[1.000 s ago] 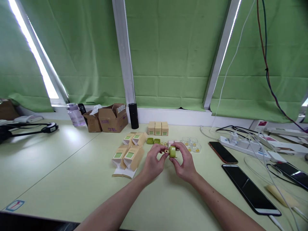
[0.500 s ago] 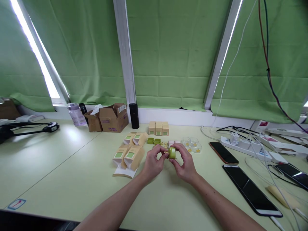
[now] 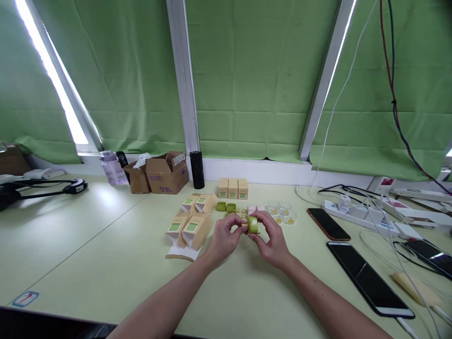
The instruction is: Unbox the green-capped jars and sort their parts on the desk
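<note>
Above the table, my right hand (image 3: 271,239) grips a small green round container (image 3: 253,225) between thumb and fingers. My left hand (image 3: 228,237) is closed in a pinch at the container's left side, on a small yellowish piece (image 3: 245,225) whose kind I cannot make out. Just beyond my hands lie green square cups (image 3: 231,207), small yellowish pieces, pale pink pieces (image 3: 256,208) and clear domed plastic covers (image 3: 289,217) with yellow bits inside. To the left are several open kraft boxes (image 3: 196,229) with green labels.
Three closed kraft boxes (image 3: 233,188) stand at the back, near a black cylinder (image 3: 197,170) and open cardboard cartons (image 3: 167,174). Phones (image 3: 367,278), a power strip (image 3: 356,214) and loose cables occupy the right side. A purple bottle (image 3: 113,168) stands back left.
Both hands stay almost in the same place, still around the green container. Any shift of the fingers is very slight.
</note>
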`<control>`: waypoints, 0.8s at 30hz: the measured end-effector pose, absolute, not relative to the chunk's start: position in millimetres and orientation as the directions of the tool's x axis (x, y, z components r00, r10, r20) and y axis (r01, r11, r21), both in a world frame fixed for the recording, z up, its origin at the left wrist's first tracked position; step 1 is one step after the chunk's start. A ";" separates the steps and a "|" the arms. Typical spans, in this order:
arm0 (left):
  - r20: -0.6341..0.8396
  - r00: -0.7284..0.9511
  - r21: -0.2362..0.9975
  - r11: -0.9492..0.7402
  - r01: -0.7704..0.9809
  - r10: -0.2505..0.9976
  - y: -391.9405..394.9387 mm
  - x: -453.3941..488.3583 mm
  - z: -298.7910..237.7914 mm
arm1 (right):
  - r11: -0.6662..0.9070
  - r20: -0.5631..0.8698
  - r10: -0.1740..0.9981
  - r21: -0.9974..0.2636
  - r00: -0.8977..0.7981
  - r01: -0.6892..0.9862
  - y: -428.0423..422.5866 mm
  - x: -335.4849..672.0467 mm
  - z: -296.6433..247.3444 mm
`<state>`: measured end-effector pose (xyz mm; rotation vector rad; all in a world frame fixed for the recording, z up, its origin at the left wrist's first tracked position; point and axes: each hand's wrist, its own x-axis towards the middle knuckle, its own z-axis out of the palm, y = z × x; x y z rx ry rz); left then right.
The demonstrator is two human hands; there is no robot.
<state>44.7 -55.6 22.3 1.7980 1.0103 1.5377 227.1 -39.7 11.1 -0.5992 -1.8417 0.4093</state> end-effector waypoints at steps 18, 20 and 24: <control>0.593 0.036 0.763 -0.575 0.296 0.805 -54.4 46.0 17.7 | 0.664 0.650 0.728 -0.747 -0.219 -0.009 -36.6 222.7 15.1; 0.608 0.047 0.742 -0.588 0.322 0.793 -55.2 44.3 19.4 | 0.683 0.661 0.720 -0.728 -0.211 0.053 -35.8 224.0 15.8; 0.652 0.063 0.694 -0.629 0.351 0.755 -56.0 42.4 23.4 | 0.715 0.693 0.698 -0.684 -0.180 0.143 -38.1 224.4 16.7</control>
